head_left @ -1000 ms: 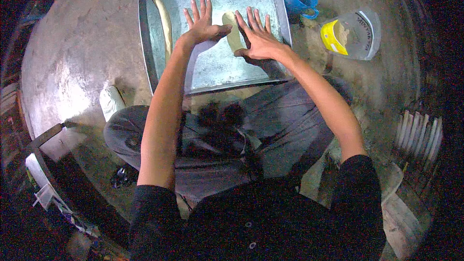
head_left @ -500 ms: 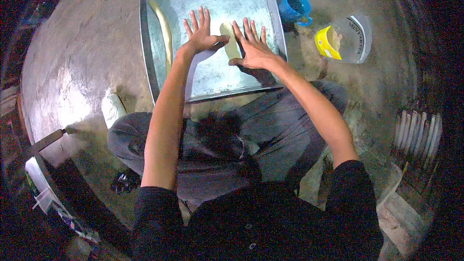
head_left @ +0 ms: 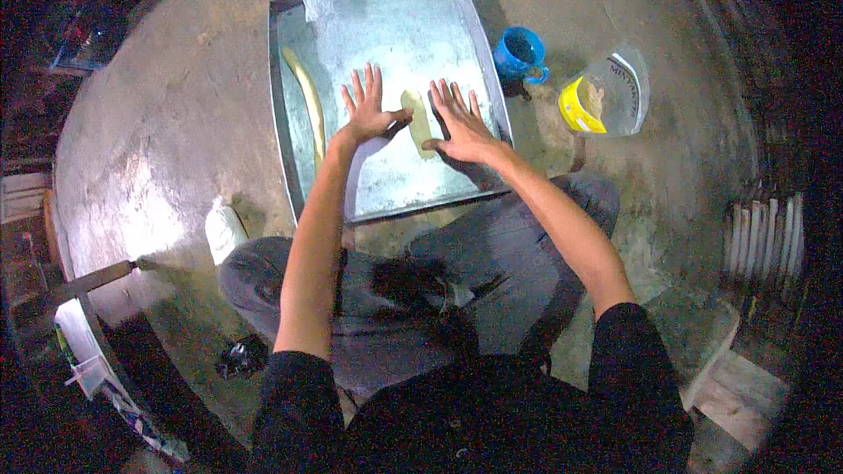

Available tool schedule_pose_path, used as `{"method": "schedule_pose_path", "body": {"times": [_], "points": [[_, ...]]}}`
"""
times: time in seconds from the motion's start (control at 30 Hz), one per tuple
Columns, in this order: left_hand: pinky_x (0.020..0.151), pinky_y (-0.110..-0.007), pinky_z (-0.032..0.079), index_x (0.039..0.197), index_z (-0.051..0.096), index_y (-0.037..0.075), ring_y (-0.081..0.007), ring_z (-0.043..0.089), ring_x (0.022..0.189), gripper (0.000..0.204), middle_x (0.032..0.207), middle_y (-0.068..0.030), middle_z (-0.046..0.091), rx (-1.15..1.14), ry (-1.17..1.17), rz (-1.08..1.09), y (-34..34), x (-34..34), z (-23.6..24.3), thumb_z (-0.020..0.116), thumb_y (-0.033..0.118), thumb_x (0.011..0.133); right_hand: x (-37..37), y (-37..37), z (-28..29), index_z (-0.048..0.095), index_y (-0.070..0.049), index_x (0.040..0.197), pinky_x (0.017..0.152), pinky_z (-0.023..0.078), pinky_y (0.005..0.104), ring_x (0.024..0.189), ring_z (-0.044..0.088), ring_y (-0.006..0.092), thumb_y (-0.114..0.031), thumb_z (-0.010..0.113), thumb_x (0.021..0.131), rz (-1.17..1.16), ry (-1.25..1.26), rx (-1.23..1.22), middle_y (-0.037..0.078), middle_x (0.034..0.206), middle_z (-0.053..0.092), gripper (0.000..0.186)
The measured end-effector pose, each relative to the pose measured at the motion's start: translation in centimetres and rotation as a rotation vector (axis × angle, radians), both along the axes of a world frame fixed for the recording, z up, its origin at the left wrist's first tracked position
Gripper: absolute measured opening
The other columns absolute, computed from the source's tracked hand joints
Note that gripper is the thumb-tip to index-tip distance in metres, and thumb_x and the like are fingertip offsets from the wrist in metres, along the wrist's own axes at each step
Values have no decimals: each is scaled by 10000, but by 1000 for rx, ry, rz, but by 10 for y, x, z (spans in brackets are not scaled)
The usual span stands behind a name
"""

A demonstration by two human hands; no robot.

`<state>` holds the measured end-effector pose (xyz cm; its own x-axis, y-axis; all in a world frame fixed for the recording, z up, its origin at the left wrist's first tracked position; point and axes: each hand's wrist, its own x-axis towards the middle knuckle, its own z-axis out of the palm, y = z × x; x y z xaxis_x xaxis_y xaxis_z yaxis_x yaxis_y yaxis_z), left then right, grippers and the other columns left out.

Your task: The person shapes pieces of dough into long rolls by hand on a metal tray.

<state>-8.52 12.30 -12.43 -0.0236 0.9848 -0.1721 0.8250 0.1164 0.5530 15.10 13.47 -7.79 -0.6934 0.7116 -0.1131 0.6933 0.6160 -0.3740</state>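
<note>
Step in hand, by my est.: pressing the flat dough piece (head_left: 418,129) on the metal tray (head_left: 399,22). Apply even pressure w/ both thumbs, work ctr to ends, don't tear the edge. Posn: dough piece lies btwn my L hand (head_left: 364,118) and R hand (head_left: 465,133), L thumb over its L edge, R thumb at the end nearest me; contact force can't be confirmed. Both hands: fingers spread, nothing gripped. Long dough roll (head_left: 308,98): L of my L hand, well apart from the piece.
</note>
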Motion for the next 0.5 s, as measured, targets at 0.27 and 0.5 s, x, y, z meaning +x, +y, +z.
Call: {"method": "schedule_pose_path", "body": {"times": [0.27,0.5], "points": [[1141,-573,-206,1572,-26,7,-373,-217,1493,1359,1649,-193,-89,-36,20,-7,2,12,12,665,757,674,5,9,-11,-49,-80,1582,1206,-11,574,1519,63,395,-398,767,821,-62,115,-30,205,1645,73,1160],[1133,-584,-213,1568,-22,-10,-369,-234,1487,1373,1646,-196,-106,-33,7,-17,0,4,10,673,757,665,2,7,-9,-27,-99,1587,1205,5,576,1520,79,385,-369,759,836,-48,68,-27,194,1648,85,1121]]}}
